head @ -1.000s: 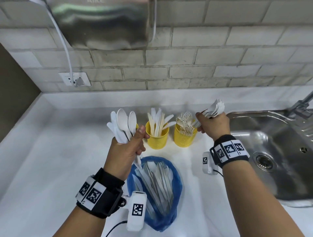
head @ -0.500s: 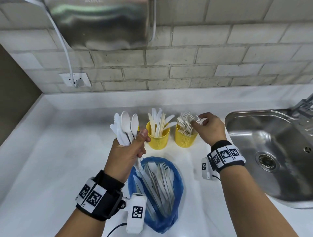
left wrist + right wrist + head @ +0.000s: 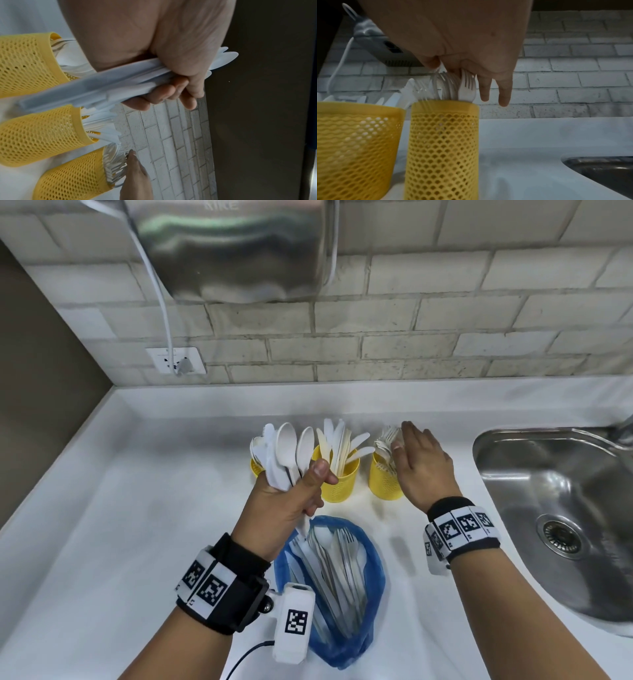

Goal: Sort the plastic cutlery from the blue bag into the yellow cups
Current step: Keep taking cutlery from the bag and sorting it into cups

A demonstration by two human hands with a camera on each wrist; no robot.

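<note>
The right hand (image 3: 423, 465) is resting with straight, relaxed fingers (image 3: 504, 97) against the tops of the forks (image 3: 466, 86) in the right yellow cup (image 3: 385, 479); its grip is wide and is holding nothing. The step in hand seems to be settling these forks, so a light, flat press from above is enough, because the mesh cup looks light and may be tipping if it is pushed sideways.

The left hand (image 3: 287, 505) is gripping a mixed bundle (image 3: 282, 455) of spoons and at least one knife, handles down, above the surface (image 3: 120, 525). This bundle is hiding most of the left cup (image 3: 256, 467). The knife cup (image 3: 339, 474) is standing in the middle. The blue bag (image 3: 371, 563) is lying open just in front of the cups, with more cutlery (image 3: 337, 563) inside. Next, the person should be taking one kind at a time from the bundle, keeping the left grip firm so nothing is slipping.
</note>
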